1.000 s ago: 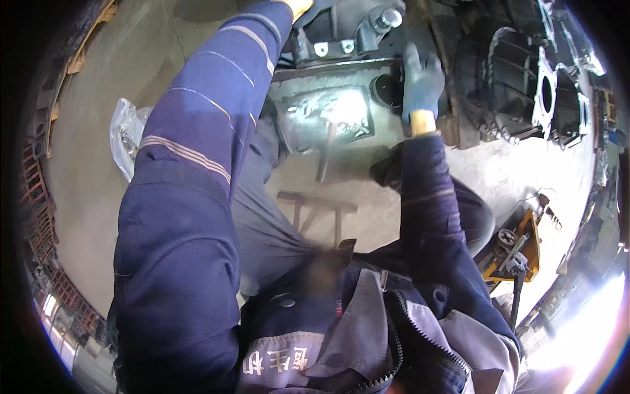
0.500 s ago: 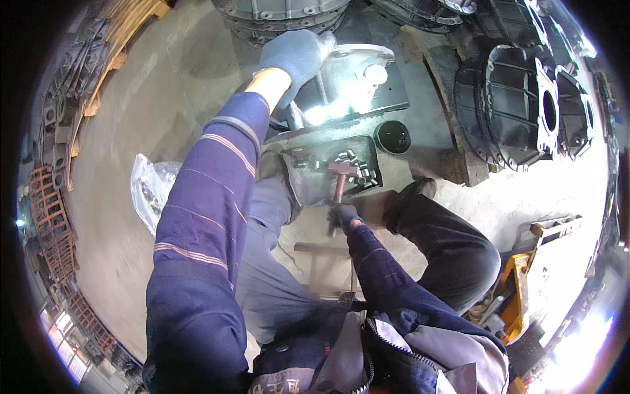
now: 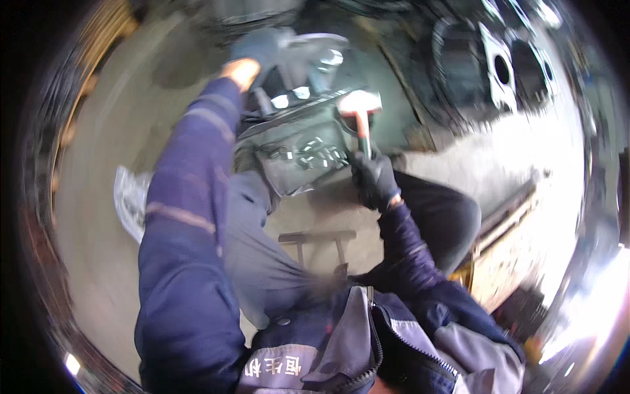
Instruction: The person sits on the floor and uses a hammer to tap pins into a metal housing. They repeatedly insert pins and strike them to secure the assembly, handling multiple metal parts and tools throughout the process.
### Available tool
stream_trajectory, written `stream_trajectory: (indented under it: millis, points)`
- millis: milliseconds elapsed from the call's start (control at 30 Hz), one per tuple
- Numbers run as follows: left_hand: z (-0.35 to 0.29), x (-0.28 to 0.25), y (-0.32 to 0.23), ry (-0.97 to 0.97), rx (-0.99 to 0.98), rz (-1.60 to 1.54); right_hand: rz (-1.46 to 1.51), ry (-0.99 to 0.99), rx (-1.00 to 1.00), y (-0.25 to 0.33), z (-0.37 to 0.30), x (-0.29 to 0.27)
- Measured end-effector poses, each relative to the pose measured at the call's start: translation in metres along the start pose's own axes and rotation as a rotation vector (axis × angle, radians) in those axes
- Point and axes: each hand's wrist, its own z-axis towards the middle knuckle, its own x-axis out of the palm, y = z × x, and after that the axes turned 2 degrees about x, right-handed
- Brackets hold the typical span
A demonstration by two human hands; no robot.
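Note:
My right hand (image 3: 376, 180), in a dark glove, is closed around the handle of a hammer (image 3: 361, 118). The hammer stands head up, its head catching the light beyond the tray. My left hand (image 3: 257, 54), gloved and blurred, reaches far forward and grips the left end of a grey metal casting (image 3: 321, 62) with a curved flange; its fingertips are hidden. Between casting and legs lies a dark shallow tray (image 3: 279, 177) holding several small shiny metal cylinders (image 3: 315, 152). A round dark tin (image 3: 349, 123) is partly covered by the hammer.
Large round black housings (image 3: 459, 72) stand at the far right, another round casting (image 3: 256, 16) at the far side. A clear plastic bag (image 3: 130, 200) lies left of my arm. A small metal stand (image 3: 317, 236) sits between my legs. A wooden crate (image 3: 505, 249) is at right.
My right hand has raised the hammer from over the tray, moving right and upward. My left hand stays at the casting. The whole view has shifted and blurred.

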Motion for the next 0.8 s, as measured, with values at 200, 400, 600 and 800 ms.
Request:
stream_trajectory:
  millis: [200, 400, 600, 800]
  points:
    - [0.066, 0.037, 0.079, 0.049, 0.193, -0.224, 0.087, -0.130, 0.086, 0.090, -0.037, -0.006]
    - [0.093, 0.041, 0.178, 0.065, 0.194, -0.282, 0.273, -0.150, -0.122, 0.096, -0.067, -0.004]
    - [0.110, 0.046, 0.239, 0.010, -0.001, -0.171, 0.170, -0.203, -0.210, 0.097, -0.092, 0.012]
    - [0.053, 0.029, 0.191, 0.068, 0.108, -0.204, -0.046, -0.374, -0.260, 0.070, -0.058, 0.005]
